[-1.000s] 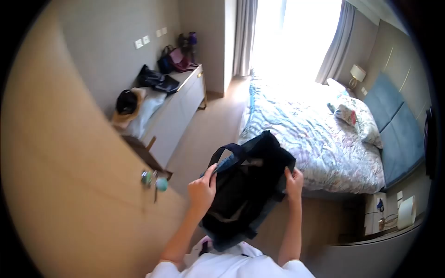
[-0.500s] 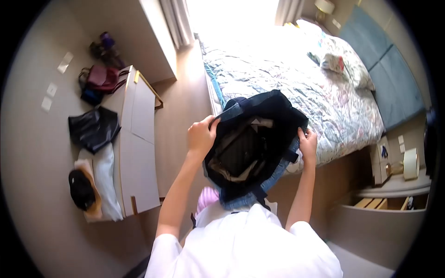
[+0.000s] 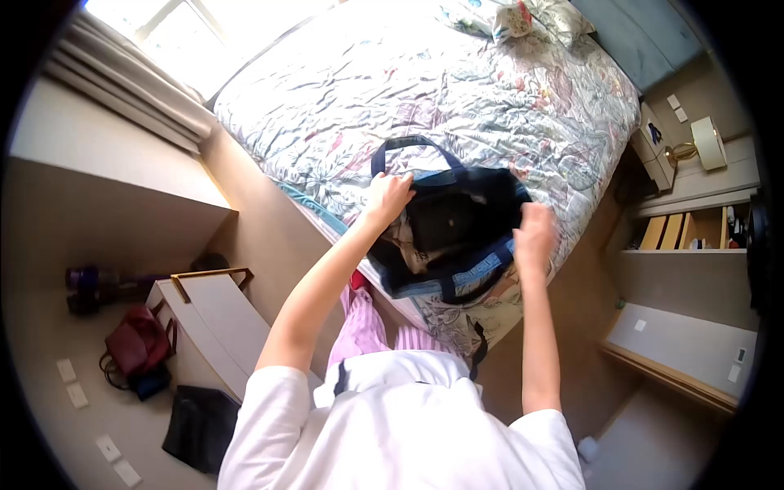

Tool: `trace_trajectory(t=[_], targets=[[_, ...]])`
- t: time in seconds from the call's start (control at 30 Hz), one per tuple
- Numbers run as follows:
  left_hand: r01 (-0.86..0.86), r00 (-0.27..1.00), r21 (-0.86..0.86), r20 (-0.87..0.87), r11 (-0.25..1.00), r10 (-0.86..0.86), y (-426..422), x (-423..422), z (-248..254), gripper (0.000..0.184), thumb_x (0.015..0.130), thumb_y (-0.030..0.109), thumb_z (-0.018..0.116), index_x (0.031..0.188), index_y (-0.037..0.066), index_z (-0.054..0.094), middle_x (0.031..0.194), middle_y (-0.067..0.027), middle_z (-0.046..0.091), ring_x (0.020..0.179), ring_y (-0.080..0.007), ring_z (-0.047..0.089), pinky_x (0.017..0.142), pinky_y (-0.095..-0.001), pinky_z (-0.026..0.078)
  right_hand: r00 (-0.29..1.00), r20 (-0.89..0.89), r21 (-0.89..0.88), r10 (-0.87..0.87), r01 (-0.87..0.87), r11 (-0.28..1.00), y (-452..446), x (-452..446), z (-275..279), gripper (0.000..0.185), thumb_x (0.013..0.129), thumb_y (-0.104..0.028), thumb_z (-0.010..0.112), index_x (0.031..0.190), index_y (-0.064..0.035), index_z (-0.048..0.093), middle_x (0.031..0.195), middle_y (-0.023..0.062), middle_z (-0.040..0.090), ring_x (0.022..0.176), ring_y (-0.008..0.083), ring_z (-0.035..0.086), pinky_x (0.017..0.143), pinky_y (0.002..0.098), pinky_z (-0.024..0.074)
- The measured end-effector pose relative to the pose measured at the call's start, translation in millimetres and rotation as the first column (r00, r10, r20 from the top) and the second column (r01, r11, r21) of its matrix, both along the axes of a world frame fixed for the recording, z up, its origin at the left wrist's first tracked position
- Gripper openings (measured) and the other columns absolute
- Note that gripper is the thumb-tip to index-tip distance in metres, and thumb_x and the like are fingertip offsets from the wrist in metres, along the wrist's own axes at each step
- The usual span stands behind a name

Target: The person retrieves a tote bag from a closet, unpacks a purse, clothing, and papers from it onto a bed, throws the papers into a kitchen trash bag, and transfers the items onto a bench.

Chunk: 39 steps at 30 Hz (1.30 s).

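A dark blue tote bag (image 3: 453,282) hangs with its mouth wide toward me, at the near edge of the bed. My left hand (image 3: 387,198) is closed on its left rim, just below a raised strap. At the right rim is my right hand (image 3: 535,237), slightly blurred, its fingers closed on the bag's edge. Inside the bag lie dark items and something beige, too shadowed to name.
Beyond the bag is a bed with a floral quilt (image 3: 425,90). At lower left, a white cabinet (image 3: 220,318) bears a maroon bag (image 3: 139,343) and a black bag (image 3: 198,426). An open drawer (image 3: 682,232) and a lamp (image 3: 707,144) are at right.
The view has turned and moved nearer to the bed. The bag, still in both hands, now lies over the bed's near edge. The beige door from the first frame is out of view.
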<state>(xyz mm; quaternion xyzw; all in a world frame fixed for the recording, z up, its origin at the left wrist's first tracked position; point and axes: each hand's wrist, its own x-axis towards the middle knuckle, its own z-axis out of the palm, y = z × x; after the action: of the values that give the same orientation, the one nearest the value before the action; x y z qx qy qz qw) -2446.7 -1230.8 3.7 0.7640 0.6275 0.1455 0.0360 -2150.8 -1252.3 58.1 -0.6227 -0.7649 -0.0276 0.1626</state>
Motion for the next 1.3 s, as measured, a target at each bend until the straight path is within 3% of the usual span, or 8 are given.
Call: trace_trajectory(t=[0.07, 0.23, 0.5, 0.6, 0.83, 0.97, 1.17, 1.3], targets=[[0.055, 0.992, 0.066, 0.114, 0.996, -0.062, 14, -14, -30, 0.017, 0.082, 0.023, 0.062, 0.084, 0.007, 0.057, 0.062, -0.0118, 0.061, 0.057, -0.0301, 0.059, 0.065, -0.0374, 0.045, 0.898, -0.268, -0.208, 0.348, -0.406, 0.890, 12, -56, -23, 0.017, 0.070, -0.011, 0.068, 0.082, -0.0065, 0.058, 0.087, 0.0122, 0.059, 0.087, 0.0308, 0.058, 0.072, 0.0392, 0.0482], [0.136, 0.973, 0.019, 0.184, 0.991, -0.137, 47, -22, -7, 0.012, 0.083, 0.019, 0.060, 0.078, 0.007, 0.058, 0.058, -0.0114, 0.059, 0.057, -0.0289, 0.059, 0.068, -0.0368, 0.044, 0.949, -0.191, -0.753, 0.250, -0.305, 0.584, 60, -116, -107, 0.021, 0.067, -0.002, 0.062, 0.083, -0.0137, 0.070, 0.080, 0.0093, 0.067, 0.080, 0.0276, 0.064, 0.072, 0.0372, 0.0521], [-0.005, 0.989, -0.146, 0.148, 0.989, 0.027, 42, -76, -9, 0.018, 0.084, 0.023, 0.062, 0.094, 0.008, 0.064, 0.086, -0.0062, 0.067, 0.069, -0.0245, 0.062, 0.071, -0.0350, 0.044, 0.869, -0.435, -0.492, 0.235, -0.448, 0.747, 69, -102, -126, 0.070, 0.057, -0.020, 0.081, 0.120, -0.0084, 0.053, 0.115, 0.0137, 0.058, 0.108, 0.0310, 0.055, 0.090, 0.0406, 0.0449], [-0.028, 0.980, -0.125, 0.190, 0.992, 0.052, 41, -66, -17, 0.028, 0.084, 0.022, 0.063, 0.108, 0.008, 0.060, 0.102, -0.0071, 0.063, 0.086, -0.0254, 0.061, 0.080, -0.0377, 0.045, 0.892, 0.119, -0.475, 0.436, -0.334, 0.814, 59, -92, -179, 0.110, 0.055, -0.028, 0.085, 0.146, -0.0204, 0.023, 0.133, 0.0150, 0.043, 0.129, 0.0313, 0.037, 0.106, 0.0592, 0.0250], [0.013, 0.951, 0.033, 0.309, 0.999, -0.022, 33, -43, 28, 0.043, 0.084, 0.018, 0.063, 0.124, 0.009, 0.049, 0.122, -0.0083, 0.053, 0.108, -0.0279, 0.054, 0.095, -0.0424, 0.041, 0.894, -0.125, -0.748, 0.431, -0.370, 0.551, 102, -78, -175, 0.090, 0.063, -0.021, 0.078, 0.141, -0.0182, 0.034, 0.129, 0.0182, 0.050, 0.117, 0.0354, 0.049, 0.100, 0.0469, 0.0386], [0.023, 0.886, 0.029, 0.463, 0.999, -0.034, 11, -37, 55, 0.043, 0.083, 0.008, 0.061, 0.124, 0.008, 0.049, 0.122, -0.0098, 0.053, 0.108, -0.0311, 0.054, 0.092, -0.0405, 0.043, 0.880, -0.180, -0.562, 0.440, -0.459, 0.688, 101, -50, -165, 0.064, 0.066, -0.017, 0.072, 0.126, -0.0075, 0.051, 0.121, 0.0207, 0.055, 0.109, 0.0360, 0.054, 0.095, 0.0417, 0.0426], [0.000, 0.658, -0.181, 0.740, 0.983, 0.137, -66, -24, 96, 0.022, 0.085, 0.005, 0.057, 0.106, 0.001, 0.052, 0.100, -0.0140, 0.056, 0.080, -0.0278, 0.058, 0.070, -0.0351, 0.047, 0.758, -0.569, -0.505, 0.319, -0.628, 0.592, 47, -38, 29, 0.062, 0.067, 0.008, 0.061, 0.126, -0.0075, 0.053, 0.115, 0.0196, 0.060, 0.106, 0.0335, 0.060, 0.087, 0.0327, 0.0468], [0.520, 0.318, -0.680, 0.716, 0.517, 0.621, -132, -27, 124, 0.037, 0.098, 0.036, 0.042, 0.113, 0.004, 0.052, 0.105, -0.0089, 0.060, 0.093, -0.0155, 0.057, 0.083, -0.0301, 0.044, 0.785, -0.573, -0.499, 0.235, -0.562, 0.660, -6, -24, 134, 0.060, 0.059, 0.013, 0.059, 0.118, 0.0006, 0.058, 0.111, 0.0220, 0.062, 0.106, 0.0332, 0.061, 0.093, 0.0326, 0.0445]])
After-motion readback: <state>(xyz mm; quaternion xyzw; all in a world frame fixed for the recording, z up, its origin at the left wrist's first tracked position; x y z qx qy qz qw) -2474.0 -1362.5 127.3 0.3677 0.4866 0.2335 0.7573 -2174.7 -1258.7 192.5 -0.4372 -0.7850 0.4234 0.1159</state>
